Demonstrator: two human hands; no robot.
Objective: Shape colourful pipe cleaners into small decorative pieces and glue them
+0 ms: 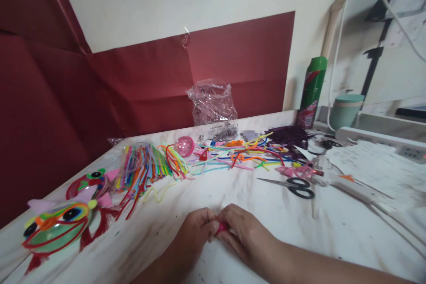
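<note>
My left hand (199, 227) and my right hand (244, 230) meet low over the white marbled table (146, 253). Between their closed fingertips shows a small bright pink piece (222, 226); the fingers hide most of it, so its kind is unclear. Black-handled scissors (296, 185) lie ahead of my right hand, blades pointing left. To the left of my hands are two craft figures with stuck-on eyes, a green-bellied one (58, 230) and a pink one (88, 184) behind it.
Bundled colourful pipe cleaners (146, 164) lie at the back left, loose ones (246, 157) beside them. A pink clear ball (184, 146) and a plastic bag (213, 104) stand behind. At right are a glue gun (359, 191), a power strip (382, 137) and a green can (312, 91).
</note>
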